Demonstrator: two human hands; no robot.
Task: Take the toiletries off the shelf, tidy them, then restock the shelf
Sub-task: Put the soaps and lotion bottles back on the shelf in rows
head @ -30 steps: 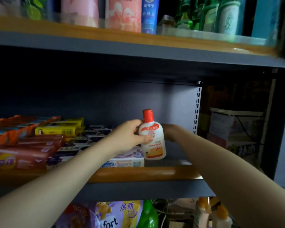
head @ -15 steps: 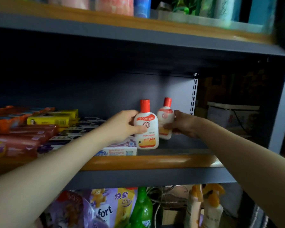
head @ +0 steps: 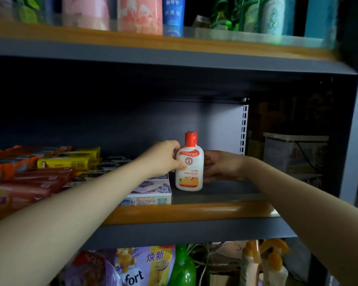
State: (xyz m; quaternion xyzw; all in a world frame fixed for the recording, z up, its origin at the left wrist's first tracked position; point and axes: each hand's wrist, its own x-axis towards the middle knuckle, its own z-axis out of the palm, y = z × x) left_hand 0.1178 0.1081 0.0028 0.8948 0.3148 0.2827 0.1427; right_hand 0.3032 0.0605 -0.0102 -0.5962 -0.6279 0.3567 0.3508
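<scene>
A white lotion bottle (head: 189, 172) with a red cap and an orange label stands upright on the middle shelf (head: 194, 211), near its front. My left hand (head: 163, 159) grips the bottle from the left, thumb across the label. My right hand (head: 223, 166) is close against the bottle's right side. Its fingers curl in behind the bottle and are hidden there. No second bottle shows in the head view.
Flat soap boxes (head: 151, 186) lie just left of the bottle, with red toothpaste boxes (head: 29, 182) and a yellow box (head: 68, 159) further left. Tubes and bottles (head: 140, 15) fill the upper shelf. Below are a green bottle (head: 183, 269) and a purple bag (head: 136, 267).
The second red-capped bottle in my right hand has gone out of sight behind the front bottle. My right hand has moved left, up against the front bottle. The left hand still holds that bottle.
</scene>
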